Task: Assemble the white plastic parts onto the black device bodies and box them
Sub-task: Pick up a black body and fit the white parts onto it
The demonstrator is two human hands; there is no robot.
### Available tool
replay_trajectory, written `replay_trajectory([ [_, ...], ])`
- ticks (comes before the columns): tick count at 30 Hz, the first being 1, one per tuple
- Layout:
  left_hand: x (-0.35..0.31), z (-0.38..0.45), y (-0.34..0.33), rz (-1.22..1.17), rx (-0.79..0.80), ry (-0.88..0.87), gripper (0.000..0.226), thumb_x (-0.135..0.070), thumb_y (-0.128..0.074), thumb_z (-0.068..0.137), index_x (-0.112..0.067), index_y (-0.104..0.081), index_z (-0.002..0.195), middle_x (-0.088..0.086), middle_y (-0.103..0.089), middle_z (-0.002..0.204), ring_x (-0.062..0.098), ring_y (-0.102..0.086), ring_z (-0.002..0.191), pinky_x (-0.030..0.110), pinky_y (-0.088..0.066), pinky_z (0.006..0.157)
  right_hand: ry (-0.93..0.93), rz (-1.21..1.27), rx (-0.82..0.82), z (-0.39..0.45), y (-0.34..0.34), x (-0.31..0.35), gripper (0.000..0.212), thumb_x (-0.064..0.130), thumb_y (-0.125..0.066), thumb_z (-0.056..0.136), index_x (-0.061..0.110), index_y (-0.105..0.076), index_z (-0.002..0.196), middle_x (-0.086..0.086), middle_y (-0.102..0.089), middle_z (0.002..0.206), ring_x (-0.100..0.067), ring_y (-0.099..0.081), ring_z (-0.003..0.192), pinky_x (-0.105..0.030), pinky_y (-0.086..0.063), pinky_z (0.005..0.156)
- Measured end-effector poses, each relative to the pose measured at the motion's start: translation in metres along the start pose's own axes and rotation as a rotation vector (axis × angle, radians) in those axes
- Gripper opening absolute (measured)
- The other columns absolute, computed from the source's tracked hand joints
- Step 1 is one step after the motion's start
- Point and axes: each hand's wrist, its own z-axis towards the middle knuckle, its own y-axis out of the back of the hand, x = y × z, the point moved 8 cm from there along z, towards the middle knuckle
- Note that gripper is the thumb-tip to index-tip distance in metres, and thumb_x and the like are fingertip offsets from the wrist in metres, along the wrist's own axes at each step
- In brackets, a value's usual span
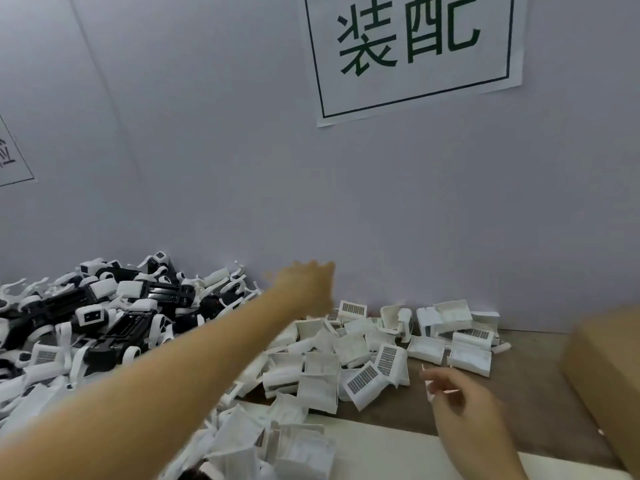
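A heap of black device bodies (114, 327) mixed with white pieces fills the left of the table. Several loose white plastic parts (363, 351), some with grey grille patches, lie scattered across the middle by the wall. My left hand (308, 285) is stretched far forward over the back of the white parts, close to the wall; it is blurred and its fingers are not clear. My right hand (457, 396) hovers low at the right of the white parts, fingers loosely curled, with nothing visibly in it.
A brown cardboard box (609, 375) stands at the right edge. A grey wall (415, 220) with a printed white sign (412, 53) closes off the back. Brown tabletop (519, 403) shows between the parts and the box; a white sheet (381, 452) lies at the front.
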Motion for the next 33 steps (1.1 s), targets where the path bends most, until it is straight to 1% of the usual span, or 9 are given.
replay_trajectory([
  [5,0.098,0.031,-0.07,0.359,0.183,0.22,0.034,-0.02,-0.054,0.092,-0.015,-0.06,0.125,0.0,-0.064,0.122,0.023,-0.062,0.114,0.031,-0.044,0.083,-0.035,-0.003,0.007,0.005,-0.005,-0.002,0.04,-0.007,-0.058,0.087,0.029,-0.071,0.077,0.005,-0.071,0.081,-0.013,-0.063,0.072,-0.008,-0.042,0.058],
  [9,0.128,0.048,-0.102,0.52,0.117,0.302,0.069,-0.033,-0.056,0.094,-0.003,-0.029,0.15,0.009,-0.052,0.141,0.027,-0.052,0.128,0.036,-0.041,0.103,-0.053,-0.014,0.037,0.011,-0.013,-0.004,0.041,-0.007,-0.056,0.087,0.03,-0.071,0.079,0.008,-0.07,0.081,-0.01,-0.064,0.07,-0.008,-0.043,0.059],
  [13,0.13,0.059,-0.11,0.534,-0.034,0.221,0.065,-0.015,-0.054,0.097,-0.007,-0.021,0.151,0.01,-0.06,0.132,0.028,-0.057,0.122,0.036,-0.047,0.094,-0.054,-0.008,0.037,0.013,-0.017,-0.007,0.042,-0.009,-0.057,0.084,0.03,-0.071,0.076,0.006,-0.071,0.075,-0.016,-0.061,0.062,-0.009,-0.045,0.06],
  [15,0.125,0.062,-0.121,0.497,-0.05,0.142,0.062,-0.025,-0.052,0.1,-0.015,-0.018,0.151,0.012,-0.059,0.13,0.03,-0.058,0.118,0.036,-0.046,0.085,-0.06,-0.018,0.049,0.014,-0.02,-0.009,0.04,-0.007,-0.057,0.083,0.031,-0.07,0.076,0.008,-0.071,0.073,-0.015,-0.058,0.059,-0.008,-0.044,0.06],
  [18,0.13,0.061,-0.112,0.14,-0.147,0.13,0.059,-0.045,-0.057,0.093,-0.023,-0.029,0.14,0.007,-0.062,0.115,0.028,-0.063,0.1,0.035,-0.046,0.065,-0.069,-0.008,0.051,0.015,-0.022,-0.011,0.04,-0.006,-0.057,0.083,0.031,-0.07,0.075,0.008,-0.071,0.072,-0.015,-0.055,0.057,-0.008,-0.043,0.058],
  [23,0.142,0.057,-0.083,-0.707,-0.233,0.214,0.054,-0.025,-0.077,0.082,-0.021,-0.038,0.119,0.005,-0.06,0.093,0.022,-0.062,0.078,0.028,-0.051,0.056,-0.084,0.018,0.052,0.014,-0.021,-0.013,0.041,-0.009,-0.057,0.083,0.028,-0.072,0.074,0.006,-0.071,0.072,-0.003,-0.05,0.044,-0.014,-0.043,0.056],
  [27,0.136,0.054,-0.08,-0.963,-0.271,0.316,0.05,-0.026,-0.07,0.088,-0.026,-0.032,0.121,0.004,-0.06,0.095,0.016,-0.06,0.075,0.026,-0.047,0.052,-0.101,0.04,0.061,0.014,-0.022,-0.015,0.041,-0.01,-0.057,0.084,0.026,-0.073,0.073,0.001,-0.072,0.071,-0.013,-0.051,0.048,-0.029,-0.048,0.065],
  [30,0.126,0.047,-0.087,-1.152,-0.206,0.469,0.049,-0.023,-0.066,0.091,-0.023,-0.026,0.12,0.009,-0.056,0.096,0.021,-0.058,0.075,0.037,-0.056,0.065,-0.113,0.046,0.075,0.014,-0.022,-0.017,0.038,-0.008,-0.057,0.085,0.024,-0.074,0.075,0.001,-0.072,0.073,-0.021,-0.055,0.054,-0.035,-0.052,0.071],
  [33,0.103,0.036,-0.071,-0.969,-0.25,0.405,0.05,-0.018,-0.07,0.086,-0.021,-0.03,0.115,0.01,-0.052,0.102,0.022,-0.056,0.077,0.031,-0.047,0.057,-0.117,0.04,0.11,0.014,-0.025,-0.018,0.036,-0.007,-0.058,0.087,0.023,-0.075,0.077,0.002,-0.072,0.074,-0.021,-0.06,0.06,-0.036,-0.053,0.077],
])
